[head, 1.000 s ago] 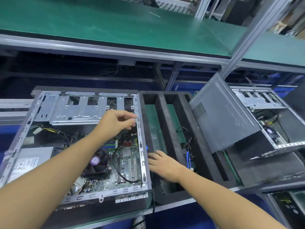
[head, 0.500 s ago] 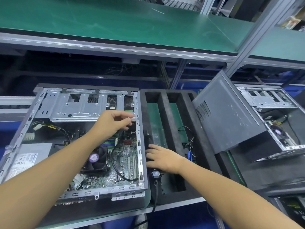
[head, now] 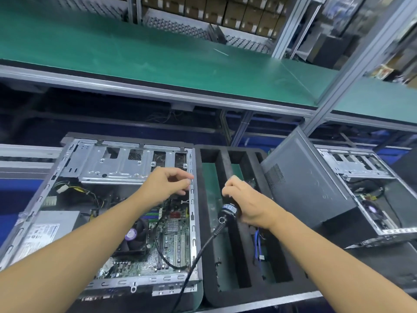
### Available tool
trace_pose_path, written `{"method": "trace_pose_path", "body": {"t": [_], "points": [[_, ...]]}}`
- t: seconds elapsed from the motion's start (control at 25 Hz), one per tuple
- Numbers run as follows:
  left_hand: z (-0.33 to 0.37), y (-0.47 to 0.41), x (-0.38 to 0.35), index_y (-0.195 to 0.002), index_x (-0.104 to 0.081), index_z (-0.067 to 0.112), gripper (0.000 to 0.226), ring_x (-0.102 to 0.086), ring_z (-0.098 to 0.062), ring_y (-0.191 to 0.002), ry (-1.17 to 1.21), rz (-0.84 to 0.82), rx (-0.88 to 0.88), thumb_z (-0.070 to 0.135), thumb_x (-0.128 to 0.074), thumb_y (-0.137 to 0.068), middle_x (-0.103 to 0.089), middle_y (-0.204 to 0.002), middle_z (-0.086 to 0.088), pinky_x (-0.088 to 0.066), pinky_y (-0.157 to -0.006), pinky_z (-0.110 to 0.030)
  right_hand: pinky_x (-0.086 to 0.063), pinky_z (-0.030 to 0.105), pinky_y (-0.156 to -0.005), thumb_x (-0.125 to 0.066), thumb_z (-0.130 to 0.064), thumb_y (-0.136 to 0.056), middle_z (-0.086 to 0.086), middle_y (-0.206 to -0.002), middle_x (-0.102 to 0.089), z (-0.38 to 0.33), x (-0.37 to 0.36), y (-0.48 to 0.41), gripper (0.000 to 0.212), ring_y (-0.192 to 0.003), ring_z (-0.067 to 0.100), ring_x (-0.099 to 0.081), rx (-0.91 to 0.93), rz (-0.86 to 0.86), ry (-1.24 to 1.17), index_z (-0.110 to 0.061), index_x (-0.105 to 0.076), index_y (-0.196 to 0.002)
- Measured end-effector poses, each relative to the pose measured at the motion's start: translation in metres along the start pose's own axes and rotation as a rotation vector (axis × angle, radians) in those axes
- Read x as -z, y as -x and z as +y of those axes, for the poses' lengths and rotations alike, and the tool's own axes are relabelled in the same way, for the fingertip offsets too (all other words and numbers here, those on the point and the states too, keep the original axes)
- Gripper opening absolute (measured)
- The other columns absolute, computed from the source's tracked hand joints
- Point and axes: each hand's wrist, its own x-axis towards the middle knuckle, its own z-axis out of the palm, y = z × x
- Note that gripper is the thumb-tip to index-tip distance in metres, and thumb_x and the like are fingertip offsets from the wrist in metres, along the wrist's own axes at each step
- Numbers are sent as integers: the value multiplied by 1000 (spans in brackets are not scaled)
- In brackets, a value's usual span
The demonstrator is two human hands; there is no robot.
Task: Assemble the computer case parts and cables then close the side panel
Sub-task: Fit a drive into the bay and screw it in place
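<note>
head view: my left hand (head: 167, 184) pinches a small part (head: 189, 181), too tiny to identify, against the right rail of the open case (head: 117, 164) at centre frame. my right hand (head: 248, 206) is wrapped round the screwdriver (head: 229, 208), just right of that rail over the foam tray (head: 208, 279). its body runs up-frame, cord end low, tip hidden. i judge the driver must swing left to the pinch.
</note>
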Motion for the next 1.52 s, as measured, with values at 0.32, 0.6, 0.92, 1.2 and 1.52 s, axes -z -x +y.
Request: {"method": "trace_pose_path", "body": {"t": [0.32, 0.6, 0.92, 1.2, 1.52], "points": [[7, 3, 1, -96, -78, 24, 13, -73, -23, -88, 175, 28, -46, 15, -71, -90, -75, -86, -11, -59, -76, -28, -40, 53, -112, -71, 18, -79, 14, -139, -44, -33, 46, -30, 61, -131, 30, -48, 116, 545, -129, -16, -56, -127], [6, 11, 55, -93, -79, 26, 19, -71, -20, -83, 156, 290, -60, 10, -69, -91, -75, -85, -9, -58, -74, -27, -46, 19, -92, -54, 27, -80, 10, -106, -55, -82, 34, -100, 62, -98, 24, -57, 90, 854, -694, -25, -55, -113], [5, 2, 84, -101, -75, 27, 17, -70, -10, -77, -206, 245, -64, 17, -72, -88, -75, -81, 5, -56, -71, -21, -53, 41, -76, -69, 3, -74, 8, -95, -63, -79, 46, -152, 35, -80, 30, -58, -86, 967, -1067, -28, -61, -88], [-6, -21, 74, -90, -76, 20, 10, -66, -20, -64, -116, 205, -21, 12, -75, -85, -75, -74, -6, -56, -64, -36, -49, 39, -67, -63, -3, -83, 7, -84, -60, -62, 41, -161, 19, -57, 25, -57, 25, 934, -1406, -22, -65, -83], [-11, -32, 61, -89, -75, 14, 11, -66, -16, -68, -27, 83, 3, 5, -69, -89, -75, -80, -8, -53, -61, -27, -48, 40, -66, -60, 2, -84, 8, -84, -58, -39, 42, -171, 26, -56, 24, -56, 56, 852, -1457, -23, -65, -83]]}}
